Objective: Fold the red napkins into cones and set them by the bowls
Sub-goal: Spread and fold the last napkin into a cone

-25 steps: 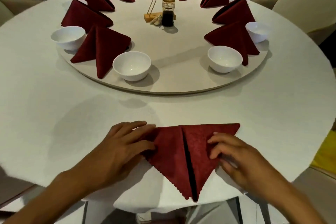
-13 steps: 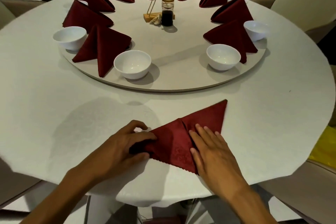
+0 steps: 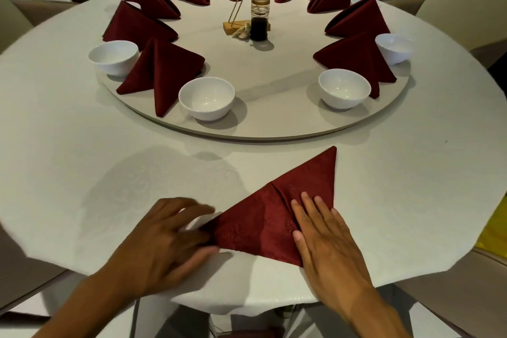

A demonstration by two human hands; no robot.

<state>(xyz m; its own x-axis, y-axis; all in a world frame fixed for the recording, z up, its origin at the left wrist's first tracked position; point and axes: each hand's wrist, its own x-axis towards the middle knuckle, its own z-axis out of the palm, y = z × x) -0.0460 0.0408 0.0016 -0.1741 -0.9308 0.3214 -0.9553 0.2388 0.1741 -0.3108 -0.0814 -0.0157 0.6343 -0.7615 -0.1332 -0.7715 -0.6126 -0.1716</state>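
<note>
A person's right hand (image 3: 326,239) presses flat on a half-folded red napkin (image 3: 263,222) at the table's near edge, left hand (image 3: 167,239) pinching its corner, apparently ready to be rolled into a cone.

Your left hand (image 3: 162,244) and right hand (image 3: 327,244) are bare: no gloves, rings or watch. Both forearms show uncovered, no sleeves reaching into view.
</note>
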